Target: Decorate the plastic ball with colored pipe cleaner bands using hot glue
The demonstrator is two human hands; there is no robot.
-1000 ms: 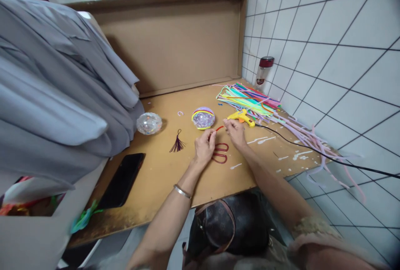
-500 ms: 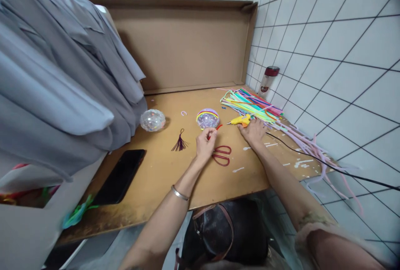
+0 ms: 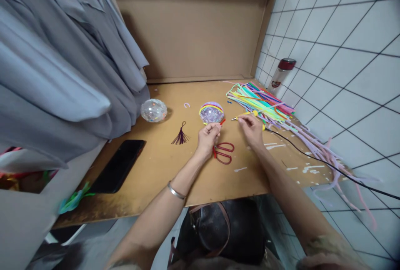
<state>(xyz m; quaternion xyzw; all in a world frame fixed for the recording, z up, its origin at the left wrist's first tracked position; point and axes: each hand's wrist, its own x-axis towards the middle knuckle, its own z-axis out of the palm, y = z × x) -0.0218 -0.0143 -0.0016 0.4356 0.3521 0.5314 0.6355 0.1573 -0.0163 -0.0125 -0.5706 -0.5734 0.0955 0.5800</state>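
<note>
My left hand (image 3: 208,138) pinches a short red pipe cleaner (image 3: 222,122), whose tip sticks out past the fingers. Just beyond it sits a clear, patterned ball (image 3: 211,113) with purple, red and yellow pipe cleaner bands around its top. My right hand (image 3: 252,130) is in front of the yellow glue gun (image 3: 251,113), fingers bent and slightly apart; I see nothing between them. The gun lies on the table, nozzle leftward, part of it hidden by the hand. Red-handled scissors (image 3: 224,153) lie below my left hand, their blades out of sight.
Left of the hands are a purple tassel (image 3: 180,134), a second clear ball (image 3: 153,110) and a black phone (image 3: 118,166). Many pipe cleaners (image 3: 262,101) and a red-lidded bottle (image 3: 282,74) stand by the tiled wall. A black cord (image 3: 300,149) trails right.
My right hand has come off the glue gun and shifted slightly left, its fingers drawn in. The gun stays in place. My left hand keeps the red pipe cleaner. The view has tilted down.
</note>
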